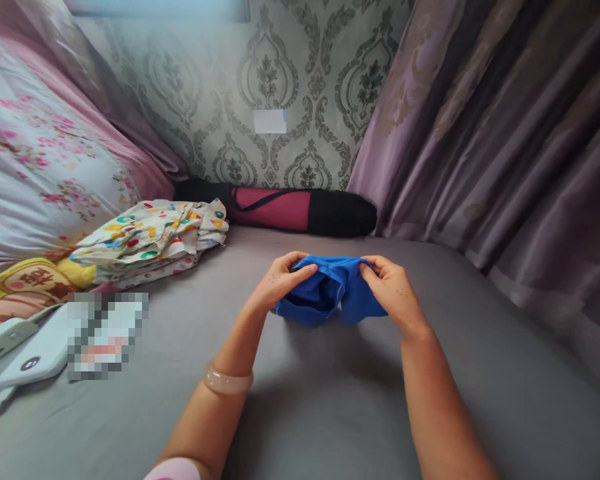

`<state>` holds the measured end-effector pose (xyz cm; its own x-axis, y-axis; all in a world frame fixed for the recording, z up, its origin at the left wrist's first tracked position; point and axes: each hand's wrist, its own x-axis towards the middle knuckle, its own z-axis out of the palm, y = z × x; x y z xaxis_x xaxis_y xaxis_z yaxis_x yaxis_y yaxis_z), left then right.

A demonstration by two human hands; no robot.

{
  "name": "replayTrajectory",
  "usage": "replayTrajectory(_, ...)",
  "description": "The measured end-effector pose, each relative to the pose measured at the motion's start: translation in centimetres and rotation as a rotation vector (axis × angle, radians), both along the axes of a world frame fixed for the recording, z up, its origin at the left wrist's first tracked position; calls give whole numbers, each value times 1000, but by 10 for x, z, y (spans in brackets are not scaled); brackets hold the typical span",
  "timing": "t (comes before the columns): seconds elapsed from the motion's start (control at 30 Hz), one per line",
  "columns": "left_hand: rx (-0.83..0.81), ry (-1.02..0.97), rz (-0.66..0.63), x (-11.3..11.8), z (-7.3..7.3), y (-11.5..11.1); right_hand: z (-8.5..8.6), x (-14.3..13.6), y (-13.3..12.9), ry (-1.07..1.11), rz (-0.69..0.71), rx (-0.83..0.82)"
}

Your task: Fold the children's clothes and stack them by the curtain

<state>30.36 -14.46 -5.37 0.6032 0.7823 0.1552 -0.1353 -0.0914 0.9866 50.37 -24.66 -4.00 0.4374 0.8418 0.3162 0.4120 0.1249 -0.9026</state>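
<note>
Blue cloth (363, 293), plain, bright, loosely folded, dark hollow toward the left hand (282, 281), held up over the grey sheet (330, 413). That hand and right hand (394, 288) apart, each pinching its upper edge.

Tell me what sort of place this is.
Most likely a bedroom: a broad grey sheet spreads out like bedding, a long purple curtain hangs on the right, and damask-patterned wallpaper shows at the back.
</note>
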Motion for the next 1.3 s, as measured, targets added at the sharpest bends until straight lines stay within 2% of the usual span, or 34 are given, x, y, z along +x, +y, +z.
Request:
replayTrajectory(0.13,137,56,-142,-9,13,-5,22,-2,-19,20,-14,-38)
replayTrajectory(0.3,286,117,-89,-14,24,-13,48,-14,-43,-11,31,-85)
replayTrajectory(0.43,427,138,-62,-10,24,-17,44,-20,-40,-105,-34,-61)
replayTrajectory(0.5,470,94,-90,-4,19,-17,38,-21,-34,-135,-9,-76)
replayTrajectory(0.6,410,33,-97,5,10,-14,34,-20,-30,-155,40,-101)
replayTrajectory(0.7,234,-21,-82,9,4,-12,37,-13,-35,-203,68,-152)
replayTrajectory(0.8,116,-85,-84,7,6,-13,41,-2,-42,-260,145,-251)
replayTrajectory(1.03,26,-143,-145,8,11,-23,34,20,-49,-569,265,-443)
replayTrajectory(1.13,2,-121,-160,11,11,-27,35,7,-46,-547,256,-350)
replayTrajectory(1.3,-15,-102,-163,13,12,-31,33,-22,-31,-301,276,-140)
